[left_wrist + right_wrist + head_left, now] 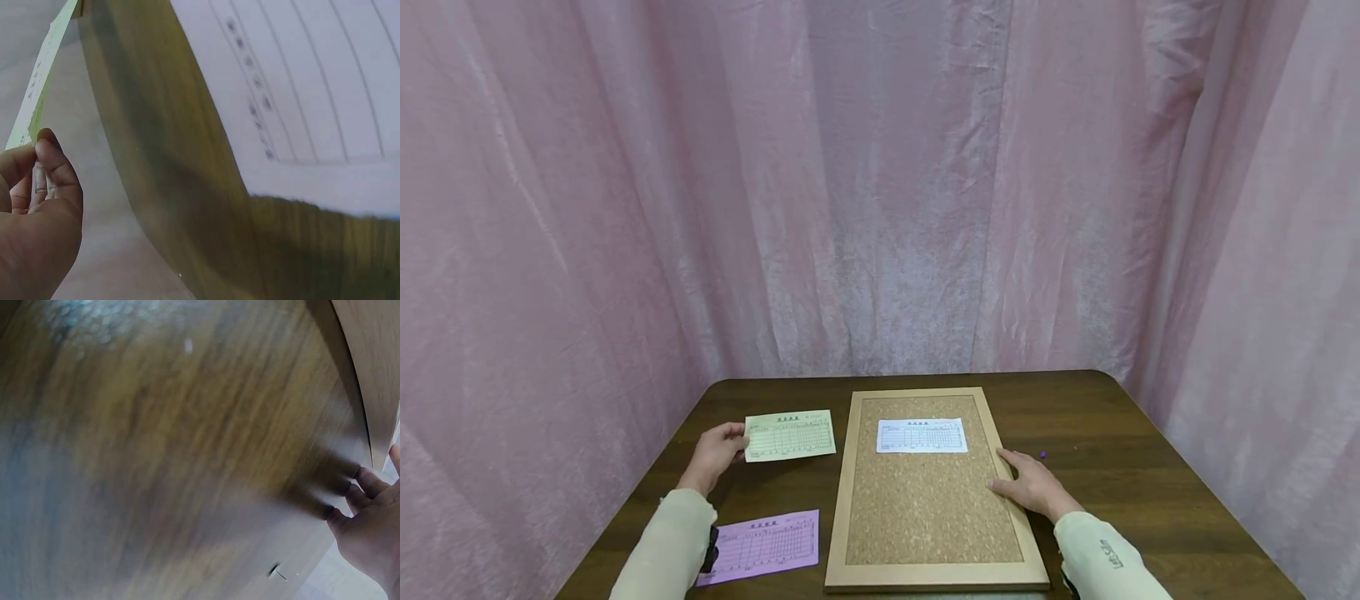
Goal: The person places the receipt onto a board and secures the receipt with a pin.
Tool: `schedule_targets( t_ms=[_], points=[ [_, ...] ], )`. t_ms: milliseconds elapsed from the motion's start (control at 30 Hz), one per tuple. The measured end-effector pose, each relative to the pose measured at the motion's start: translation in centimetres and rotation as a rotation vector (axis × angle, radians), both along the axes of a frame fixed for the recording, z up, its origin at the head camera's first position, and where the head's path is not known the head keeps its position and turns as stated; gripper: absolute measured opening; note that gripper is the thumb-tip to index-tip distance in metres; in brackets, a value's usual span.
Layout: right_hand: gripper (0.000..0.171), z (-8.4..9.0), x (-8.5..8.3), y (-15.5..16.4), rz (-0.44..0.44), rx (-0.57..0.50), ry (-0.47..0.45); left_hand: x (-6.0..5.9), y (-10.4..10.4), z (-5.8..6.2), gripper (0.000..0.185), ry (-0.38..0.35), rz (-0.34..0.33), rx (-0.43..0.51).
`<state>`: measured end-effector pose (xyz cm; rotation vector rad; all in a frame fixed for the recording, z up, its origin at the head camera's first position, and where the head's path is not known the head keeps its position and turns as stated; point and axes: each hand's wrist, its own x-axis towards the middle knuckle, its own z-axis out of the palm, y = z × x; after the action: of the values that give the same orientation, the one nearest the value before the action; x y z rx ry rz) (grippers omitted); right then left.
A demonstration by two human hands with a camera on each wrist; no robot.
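My left hand (713, 458) pinches a pale green printed form (790, 436) by its left edge, between thumb and fingers. In the left wrist view the sheet (44, 78) shows nearly edge-on, raised over the table. A cork board (925, 517) with a light wood frame lies in the middle, and a white printed form (921, 436) is on its upper part. My right hand (1036, 487) rests at the board's right side, thumb over the frame and fingers extended, holding nothing. Beyond its fingertips lies a small purple push pin (1042, 455), its needle showing in the right wrist view.
A purple printed form (767, 546) lies on the dark wooden table (1150, 500), left of the board and partly under my left sleeve (666, 542). Pink curtains (910, 208) hang behind the table and on both sides.
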<state>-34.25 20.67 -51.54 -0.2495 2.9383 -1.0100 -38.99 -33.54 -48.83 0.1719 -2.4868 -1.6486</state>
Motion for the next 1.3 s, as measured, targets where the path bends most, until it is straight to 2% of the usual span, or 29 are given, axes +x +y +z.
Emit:
schedule_targets(
  t_ms=[400, 600, 1033, 1300],
  points=[
    [0.073, 0.1, 0.0, -0.3, -0.013, -0.007, 0.001, -0.4, 2.1, 0.5, 0.031, 0.019, 0.001, 0.117],
    [0.072, 0.5, 0.0, -0.6, -0.016, -0.017, -0.003, -0.7, 3.1, 0.4, 0.031, 0.01, -0.009, 0.146],
    [0.072, 0.7, -0.4, -0.5, -0.052, -0.066, -0.023, -0.8, 5.5, 0.8, 0.029, 0.04, -0.04, 0.188],
    [0.066, 1.8, -0.8, -0.8, -0.089, -0.115, -0.028, -1.0, 7.3, 1.2, 0.027, 0.053, -0.053, 0.205]
  ],
)
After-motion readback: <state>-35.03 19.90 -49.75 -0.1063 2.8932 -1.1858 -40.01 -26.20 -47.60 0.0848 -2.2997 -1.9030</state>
